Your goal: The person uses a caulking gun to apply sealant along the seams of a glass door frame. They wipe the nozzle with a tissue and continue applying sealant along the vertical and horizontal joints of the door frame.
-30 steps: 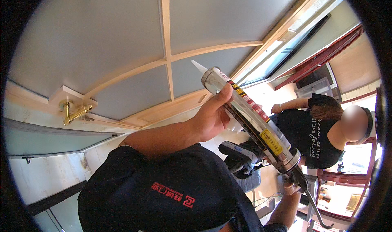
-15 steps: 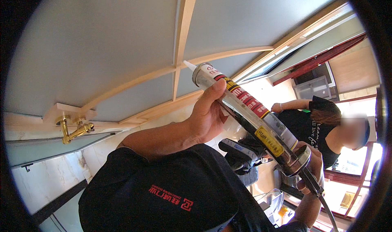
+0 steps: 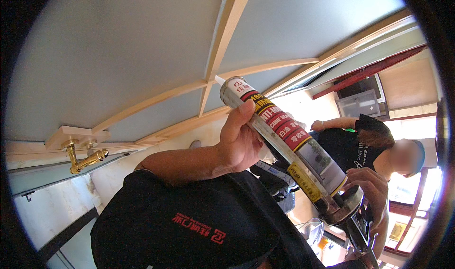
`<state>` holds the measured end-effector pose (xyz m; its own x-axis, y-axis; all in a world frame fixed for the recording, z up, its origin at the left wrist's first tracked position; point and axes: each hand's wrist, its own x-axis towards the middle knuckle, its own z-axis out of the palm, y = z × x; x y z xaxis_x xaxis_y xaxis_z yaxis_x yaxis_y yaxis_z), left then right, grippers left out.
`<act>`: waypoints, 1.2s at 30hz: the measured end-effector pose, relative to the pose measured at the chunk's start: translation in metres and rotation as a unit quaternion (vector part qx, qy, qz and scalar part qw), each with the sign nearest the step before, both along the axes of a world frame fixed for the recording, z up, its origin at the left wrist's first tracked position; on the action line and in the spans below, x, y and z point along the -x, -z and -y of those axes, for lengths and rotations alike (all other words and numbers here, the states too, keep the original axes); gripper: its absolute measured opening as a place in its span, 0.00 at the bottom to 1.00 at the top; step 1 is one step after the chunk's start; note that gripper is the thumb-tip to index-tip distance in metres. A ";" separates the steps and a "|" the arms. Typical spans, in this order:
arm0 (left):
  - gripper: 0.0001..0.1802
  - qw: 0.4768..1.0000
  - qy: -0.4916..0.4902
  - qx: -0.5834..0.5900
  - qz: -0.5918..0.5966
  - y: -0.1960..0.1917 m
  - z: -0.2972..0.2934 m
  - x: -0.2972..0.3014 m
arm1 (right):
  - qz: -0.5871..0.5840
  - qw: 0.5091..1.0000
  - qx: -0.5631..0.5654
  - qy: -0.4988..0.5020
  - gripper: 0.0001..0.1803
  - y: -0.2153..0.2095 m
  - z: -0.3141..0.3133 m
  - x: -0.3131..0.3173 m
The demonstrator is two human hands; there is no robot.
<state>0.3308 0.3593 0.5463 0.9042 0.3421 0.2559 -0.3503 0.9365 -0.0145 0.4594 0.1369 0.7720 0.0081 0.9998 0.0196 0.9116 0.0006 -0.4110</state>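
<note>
A caulking gun [image 3: 327, 203] slants across the view, loaded with a red, white and yellow sealant cartridge [image 3: 279, 122]. Around the front of its barrel my left hand [image 3: 239, 141] is closed, thumb lying along the label. At the rear end my right hand [image 3: 372, 188] is closed about the handle, its lower fingers partly hidden by the gun. The white nozzle [image 3: 219, 80] points up at the crossing of the wooden glazing bars [image 3: 215, 55]; whether it touches them I cannot tell. Grey glass panes [image 3: 123, 46] fill the spaces between the bars.
A brass lever handle [image 3: 85, 161] sits on the door's wooden frame at the left. Another person [image 3: 360, 138] in a black top and cap stands to the right. Dark red-framed windows [image 3: 403, 193] and a marble-look wall [image 3: 59, 195] are farther off.
The caulking gun has rolled so that more of the label faces me, and its rear end has dropped a little. My right hand has shifted with it; the left keeps its hold.
</note>
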 end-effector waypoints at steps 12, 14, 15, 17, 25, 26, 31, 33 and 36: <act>0.45 1.000 0.025 -0.001 0.013 -0.005 -0.002 -0.014 | 0.086 0.994 0.031 0.065 0.17 -0.023 -0.005 0.021; 0.45 0.999 0.050 0.011 0.013 -0.006 -0.002 -0.018 | 0.138 0.988 0.030 0.058 0.15 -0.024 -0.006 0.024; 0.45 0.999 0.048 -0.004 0.006 -0.007 -0.001 -0.021 | 0.160 0.985 0.027 0.051 0.15 -0.025 -0.006 0.024; 0.44 0.999 0.050 -0.015 0.000 -0.009 -0.001 -0.028 | 0.168 0.983 0.021 0.063 0.16 -0.026 -0.006 0.022; 0.29 0.994 0.107 -0.029 0.000 -0.021 0.005 -0.073 | 0.105 0.985 -0.015 0.137 0.27 -0.025 0.017 -0.015; 0.35 0.994 0.103 -0.035 -0.003 -0.021 0.004 -0.080 | 0.101 0.984 -0.018 0.144 0.28 -0.024 0.021 -0.019; 0.32 0.992 0.119 -0.029 0.020 -0.021 0.010 -0.115 | 0.062 0.985 -0.021 0.158 0.36 -0.016 0.044 -0.043; 0.32 0.991 0.131 -0.029 0.004 -0.023 0.013 -0.131 | 0.084 0.978 -0.033 0.189 0.39 -0.011 0.053 -0.052; 0.33 0.987 0.148 -0.059 0.026 -0.026 0.015 -0.156 | 0.106 0.972 -0.030 0.205 0.42 -0.007 0.063 -0.068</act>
<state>0.4868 0.3441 0.5724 0.9447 0.0298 0.3267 -0.0626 0.9939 0.0904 0.5274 0.0743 0.7794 0.3962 0.9099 0.1228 0.9042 -0.3634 -0.2246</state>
